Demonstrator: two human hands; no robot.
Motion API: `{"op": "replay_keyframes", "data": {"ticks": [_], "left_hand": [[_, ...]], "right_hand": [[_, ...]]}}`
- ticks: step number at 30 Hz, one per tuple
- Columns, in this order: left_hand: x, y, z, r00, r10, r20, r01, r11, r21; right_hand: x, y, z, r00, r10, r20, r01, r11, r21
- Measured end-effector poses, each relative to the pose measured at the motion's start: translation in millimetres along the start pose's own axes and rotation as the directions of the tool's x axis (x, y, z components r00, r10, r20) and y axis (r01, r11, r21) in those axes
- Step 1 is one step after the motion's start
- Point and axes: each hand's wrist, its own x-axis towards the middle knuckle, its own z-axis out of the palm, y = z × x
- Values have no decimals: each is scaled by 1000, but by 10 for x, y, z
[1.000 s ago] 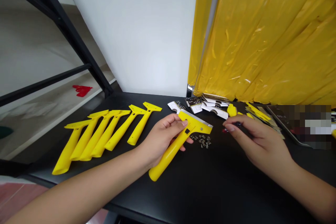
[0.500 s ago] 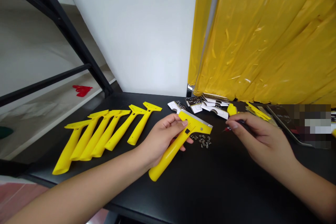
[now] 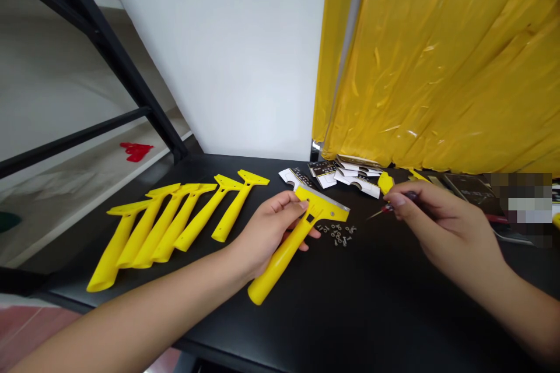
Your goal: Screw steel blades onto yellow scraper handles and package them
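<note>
My left hand (image 3: 266, 233) grips a yellow plastic scraper (image 3: 284, 259) by its neck, with the handle running down toward me. A metal blade (image 3: 326, 199) lines the far edge of the scraper's head. My right hand (image 3: 441, 227) is raised just above the table to the right, pinching a small screwdriver (image 3: 387, 208) with a dark handle and a thin shaft pointing left. A little pile of small metal screws (image 3: 336, 234) lies between my hands, just below the scraper's head.
Several yellow scraper handles (image 3: 175, 221) lie side by side on the black table (image 3: 350, 315) to the left. White-and-black cards (image 3: 350, 178) are heaped at the back. Yellow plastic sheeting (image 3: 437, 70) hangs behind, beside a black metal shelf frame (image 3: 109, 52).
My right hand has moved rightward and slightly up, with the screwdriver's shaft now showing clearly. The scraper in my left hand has shifted only slightly.
</note>
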Motion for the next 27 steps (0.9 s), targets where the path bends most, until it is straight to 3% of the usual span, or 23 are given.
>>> {"op": "replay_keyframes", "data": {"ticks": [9,16,21,27], "left_hand": [[1,-7,6,1000,-2,-8,2,1000,7],[18,-42,-13,998,-62,-11,63,998,22],[4,-114,-12,981,-179,79,180,984,-9],[-93,-147,70,920,-330,213,334,942,19]], "right_hand": [[-6,-26,-2,1000,24,7,-24,999,32],[-43,-117,-62,994,110,-11,-106,979,176],[-85,-102,-50,983,181,-18,-160,907,390],[-86,-176,8,974,227,-10,-185,820,541]]}}
